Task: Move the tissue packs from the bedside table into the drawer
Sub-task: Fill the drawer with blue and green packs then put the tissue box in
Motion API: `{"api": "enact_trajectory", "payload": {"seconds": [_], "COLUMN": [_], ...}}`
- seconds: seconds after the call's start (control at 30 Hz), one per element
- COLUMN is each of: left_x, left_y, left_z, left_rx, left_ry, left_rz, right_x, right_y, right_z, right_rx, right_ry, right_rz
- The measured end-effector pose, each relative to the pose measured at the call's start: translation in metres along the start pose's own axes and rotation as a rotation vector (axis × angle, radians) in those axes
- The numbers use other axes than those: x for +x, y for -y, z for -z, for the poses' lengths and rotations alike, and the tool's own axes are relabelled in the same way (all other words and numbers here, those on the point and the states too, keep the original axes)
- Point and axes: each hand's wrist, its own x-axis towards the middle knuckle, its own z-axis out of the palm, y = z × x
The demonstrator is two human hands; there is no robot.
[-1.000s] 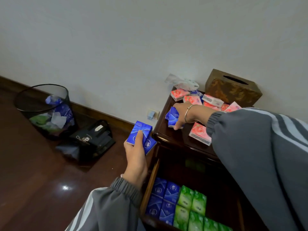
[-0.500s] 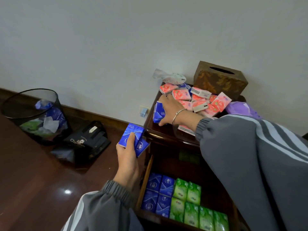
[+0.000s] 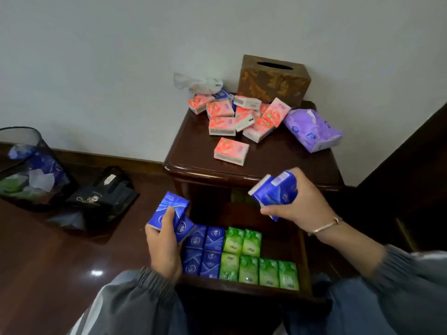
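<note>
Pale wall and a dark glossy floor surround a dark wooden bedside table, whose drawer is pulled out toward the person. Inside the drawer, a block of blue packs fills the left side in two rows, and green packs sit right beside them, two in the far row and four in the near row. The left hand hovers over the drawer's left edge with its fingers and thumb wrapped around a stack of blue tissue packs. The right hand, with a thin bracelet on its wrist, is held above the back of the drawer, just in front of the table's edge, and clutches a bundle of blue packs tilted on its side. Both arms wear grey sleeves. On the tabletop a heap of pink packs lies loosely toward the back, with one blue pack showing behind it. A single pink pack lies apart from the heap, nearer the front. A soft purple pack rests to the right of the heap, a brown patterned tissue box stands against the wall, and a crumpled plastic wrapper lies beside that box. On the floor to the left, a mesh bin holds scraps of wrapping, and a black bag lies next to it.
</note>
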Motion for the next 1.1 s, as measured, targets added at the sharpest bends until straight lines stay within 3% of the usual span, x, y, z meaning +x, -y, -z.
{"api": "enact_trajectory", "payload": {"seconds": [0.2, 0.4, 0.67, 0.8, 1.0, 1.1], "left_x": [-0.030, -0.013, 0.000, 0.001, 0.002, 0.001], "left_y": [0.051, 0.057, 0.051, 0.049, 0.048, 0.047], "left_z": [-0.015, -0.005, -0.014, -0.016, -0.022, -0.022], "left_rx": [0.177, 0.240, 0.220, 0.249, 0.280, 0.300], "left_ry": [0.118, 0.099, 0.079, 0.131, 0.183, 0.200], "left_rz": [0.099, 0.192, 0.211, 0.250, 0.283, 0.307], "right_x": [-0.058, -0.020, -0.002, -0.008, 0.005, 0.019], "right_y": [-0.112, -0.152, -0.166, -0.178, -0.172, -0.163], "right_z": [0.005, -0.032, -0.082, -0.085, -0.073, -0.053], "right_rx": [-0.148, -0.263, -0.370, -0.267, -0.267, -0.449], "right_ry": [0.115, 0.154, -0.070, 0.012, 0.077, 0.151], "right_rz": [-0.435, -0.510, -0.674, -0.817, -0.762, -0.629]}}
